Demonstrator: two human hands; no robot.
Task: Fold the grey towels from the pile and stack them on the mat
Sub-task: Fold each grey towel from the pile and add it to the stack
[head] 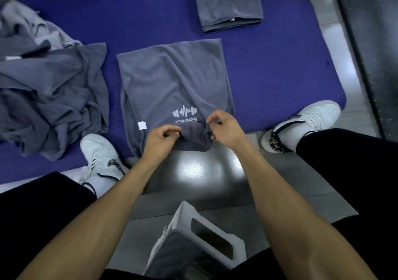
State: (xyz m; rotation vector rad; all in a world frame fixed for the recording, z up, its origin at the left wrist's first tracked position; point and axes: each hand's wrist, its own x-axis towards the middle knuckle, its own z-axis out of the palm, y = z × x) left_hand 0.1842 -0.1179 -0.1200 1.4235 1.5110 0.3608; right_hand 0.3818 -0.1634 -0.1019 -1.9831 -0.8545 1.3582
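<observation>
A grey towel (170,79) with a white logo lies spread on the blue mat (269,68), its near edge hanging over the mat's front. My left hand (160,138) and my right hand (226,126) each pinch that bunched near edge, close together. A folded grey towel (228,4) sits at the back of the mat. The pile of crumpled grey towels (49,92) lies on the mat's left side.
My white shoes (101,161) (301,122) stand at the mat's front edge, either side of the towel. A shiny grey floor (198,172) lies between them. A white and grey device (198,243) hangs below my head. A dark wall (370,42) runs along the right.
</observation>
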